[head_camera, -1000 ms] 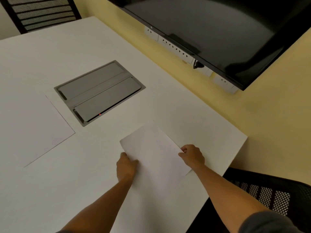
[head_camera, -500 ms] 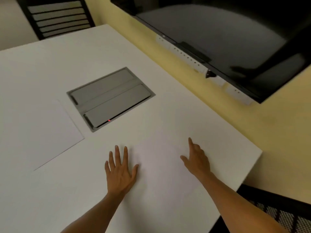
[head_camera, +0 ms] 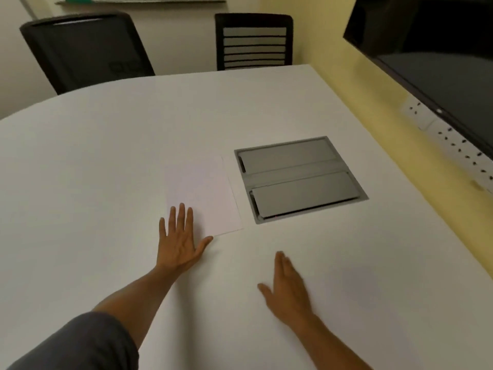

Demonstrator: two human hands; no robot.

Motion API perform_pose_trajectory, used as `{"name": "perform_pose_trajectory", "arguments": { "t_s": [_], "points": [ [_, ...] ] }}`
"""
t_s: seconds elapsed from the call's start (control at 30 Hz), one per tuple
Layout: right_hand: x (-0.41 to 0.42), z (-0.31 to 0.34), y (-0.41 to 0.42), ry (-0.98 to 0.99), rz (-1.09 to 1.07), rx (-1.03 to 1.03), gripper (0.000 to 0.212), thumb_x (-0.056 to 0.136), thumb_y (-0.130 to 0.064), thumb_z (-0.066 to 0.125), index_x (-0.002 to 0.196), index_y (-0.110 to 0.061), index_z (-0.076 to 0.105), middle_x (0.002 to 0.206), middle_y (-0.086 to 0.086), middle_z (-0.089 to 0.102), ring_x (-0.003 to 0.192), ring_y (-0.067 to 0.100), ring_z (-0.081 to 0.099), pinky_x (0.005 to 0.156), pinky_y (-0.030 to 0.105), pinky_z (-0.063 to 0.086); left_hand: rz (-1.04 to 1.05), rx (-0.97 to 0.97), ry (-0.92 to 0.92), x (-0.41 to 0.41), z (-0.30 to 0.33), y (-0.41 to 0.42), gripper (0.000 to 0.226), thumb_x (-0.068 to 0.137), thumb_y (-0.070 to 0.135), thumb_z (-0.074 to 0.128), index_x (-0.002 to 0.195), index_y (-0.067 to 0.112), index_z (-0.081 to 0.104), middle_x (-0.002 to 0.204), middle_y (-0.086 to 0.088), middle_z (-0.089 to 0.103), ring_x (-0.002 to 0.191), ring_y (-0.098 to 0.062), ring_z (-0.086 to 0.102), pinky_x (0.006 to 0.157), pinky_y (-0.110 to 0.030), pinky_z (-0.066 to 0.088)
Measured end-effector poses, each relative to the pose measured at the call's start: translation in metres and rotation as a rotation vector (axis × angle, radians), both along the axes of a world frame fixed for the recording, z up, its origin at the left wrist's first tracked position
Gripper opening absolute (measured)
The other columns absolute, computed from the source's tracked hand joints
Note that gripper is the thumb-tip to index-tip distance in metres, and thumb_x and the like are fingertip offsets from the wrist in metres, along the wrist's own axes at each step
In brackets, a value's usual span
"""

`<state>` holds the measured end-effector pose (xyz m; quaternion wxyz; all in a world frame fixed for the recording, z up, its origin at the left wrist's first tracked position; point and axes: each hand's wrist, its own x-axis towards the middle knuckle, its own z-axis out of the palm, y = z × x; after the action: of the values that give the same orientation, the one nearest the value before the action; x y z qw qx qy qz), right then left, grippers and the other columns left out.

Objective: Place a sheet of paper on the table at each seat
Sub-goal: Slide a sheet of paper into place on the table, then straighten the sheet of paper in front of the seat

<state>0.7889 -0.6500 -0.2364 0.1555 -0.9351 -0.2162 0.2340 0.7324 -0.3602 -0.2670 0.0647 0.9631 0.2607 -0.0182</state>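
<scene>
A white table (head_camera: 133, 156) filled the room, with two black chairs (head_camera: 88, 52) at its far edge toward twelve o'clock. A sheet of paper (head_camera: 202, 193) lay flat just beside a grey cable hatch (head_camera: 298, 180) at its three o'clock. The left hand (head_camera: 178, 241), fingers spread, pressed the sheet's near corner. The right hand (head_camera: 288, 289), open and blurred, hovered empty at five o'clock. A dragging palm could slide the sheet askew.

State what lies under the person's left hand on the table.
The left hand lies flat, fingers spread, on the white table, its fingers over the near left corner of a sheet of paper. That corner is hidden.
</scene>
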Motion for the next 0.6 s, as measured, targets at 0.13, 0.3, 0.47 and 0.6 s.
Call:
{"name": "perform_pose_trajectory", "arguments": {
  "t_s": [0.13,0.3,0.47,0.6],
  "points": [
    [0.002,-0.006,0.067,0.061,0.04,0.002,0.089,0.1,-0.049,0.044,0.156,-0.009,-0.014,0.167,0.008,-0.007,0.154,0.021,0.001,0.122,0.032,0.007,0.027,-0.04,-0.036,0.003,-0.017,0.035,0.094,0.087,0.081,0.008,0.158,0.019,0.005,0.167,-0.01,0.003,0.153,-0.033,0.002,0.121,-0.056,0.009],
    [0.01,-0.011,0.135,0.075,0.057,-0.018,0.095,0.099,-0.052,0.043,0.152,-0.007,-0.022,0.166,0.01,-0.015,0.153,0.023,-0.009,0.124,0.038,0.001,-0.017,-0.071,-0.024,-0.003,-0.039,0.044,0.087,0.088,0.073,-0.005,0.158,0.023,0.009,0.166,-0.011,0.005,0.153,-0.037,0.002,0.12,-0.059,0.008],
    [0.018,-0.031,0.178,-0.028,-0.043,-0.108,0.098,0.097,-0.061,0.035,0.152,-0.003,-0.021,0.164,0.016,-0.019,0.149,0.033,-0.026,0.122,0.049,-0.01,-0.051,-0.042,-0.044,-0.005,-0.052,0.047,0.076,0.096,0.064,0.008,0.158,0.022,0.018,0.167,-0.008,0.008,0.154,-0.031,0.002,0.121,-0.059,0.001],
    [0.016,-0.041,0.192,-0.115,-0.061,-0.077,0.098,0.097,-0.062,0.036,0.153,-0.002,-0.017,0.166,0.015,-0.011,0.15,0.032,-0.022,0.12,0.051,-0.011,-0.041,-0.056,-0.077,-0.005,-0.053,0.048,0.072,0.098,0.062,0.013,0.157,0.022,0.017,0.167,-0.009,0.008,0.154,-0.03,0.002,0.121,-0.059,0.001]
  ]
}}
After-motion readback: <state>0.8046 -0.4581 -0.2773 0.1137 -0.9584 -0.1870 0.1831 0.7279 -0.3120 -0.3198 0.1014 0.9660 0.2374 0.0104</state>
